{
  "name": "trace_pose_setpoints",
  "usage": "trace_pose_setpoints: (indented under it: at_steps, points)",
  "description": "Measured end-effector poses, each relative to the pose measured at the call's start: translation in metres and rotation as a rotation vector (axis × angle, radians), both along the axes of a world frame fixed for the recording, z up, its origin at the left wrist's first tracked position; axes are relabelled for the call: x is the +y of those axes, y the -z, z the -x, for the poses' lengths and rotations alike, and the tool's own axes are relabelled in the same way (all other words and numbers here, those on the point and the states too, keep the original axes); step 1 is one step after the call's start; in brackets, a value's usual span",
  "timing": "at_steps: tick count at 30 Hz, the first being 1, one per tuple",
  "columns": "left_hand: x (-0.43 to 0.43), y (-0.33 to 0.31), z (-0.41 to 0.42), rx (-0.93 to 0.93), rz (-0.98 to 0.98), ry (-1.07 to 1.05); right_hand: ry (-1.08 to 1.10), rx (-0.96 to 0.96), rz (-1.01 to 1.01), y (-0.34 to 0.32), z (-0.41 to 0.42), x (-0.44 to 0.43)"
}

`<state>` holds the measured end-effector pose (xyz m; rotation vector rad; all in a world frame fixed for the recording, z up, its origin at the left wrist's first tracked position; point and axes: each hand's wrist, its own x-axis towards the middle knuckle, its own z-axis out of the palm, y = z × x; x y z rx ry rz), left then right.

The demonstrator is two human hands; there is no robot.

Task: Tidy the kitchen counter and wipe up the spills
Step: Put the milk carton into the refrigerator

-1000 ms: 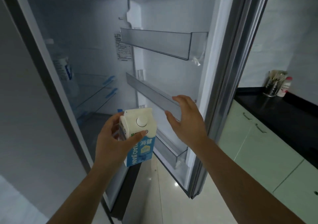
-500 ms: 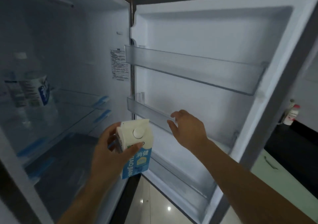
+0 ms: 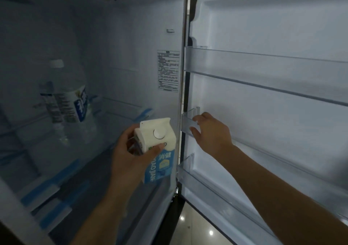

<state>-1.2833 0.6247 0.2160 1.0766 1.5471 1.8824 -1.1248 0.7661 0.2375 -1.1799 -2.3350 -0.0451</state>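
Note:
My left hand (image 3: 130, 158) is shut on a white and blue milk carton (image 3: 159, 150) with a round white cap, held upright in front of the open fridge. My right hand (image 3: 211, 133) reaches to the open fridge door (image 3: 273, 28), its fingers resting on the rim of the middle clear door shelf (image 3: 188, 121) close to the hinge. The carton hangs just left of the door's hinge edge, level with that shelf.
A large water bottle (image 3: 75, 101) with a white cap stands on a glass shelf inside the fridge at the left. The door has an upper clear shelf (image 3: 263, 65) and a lower one (image 3: 216, 186). Shiny tiled floor (image 3: 190, 224) shows below.
The view has moved closer to the fridge and the counter has left the frame. My right hand slid along the middle door shelf toward the hinge. The carton stays in my left hand.

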Motion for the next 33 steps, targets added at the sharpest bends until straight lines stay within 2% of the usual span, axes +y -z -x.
trace_pose_setpoints:
  at_steps: [10, 20, 33]
  points:
    - [0.031, -0.019, 0.025, 0.115, -0.014, -0.236, -0.087, 0.161, 0.137, -0.003, 0.025, 0.051]
    - [0.069, -0.024, 0.044, 0.216, 0.015, -0.383, -0.177, 0.186, 0.094, -0.003, 0.004, 0.051]
    - [0.118, -0.042, 0.054, 0.238, -0.008, -0.477, -0.271, 0.198, 0.214, -0.004, -0.018, 0.076]
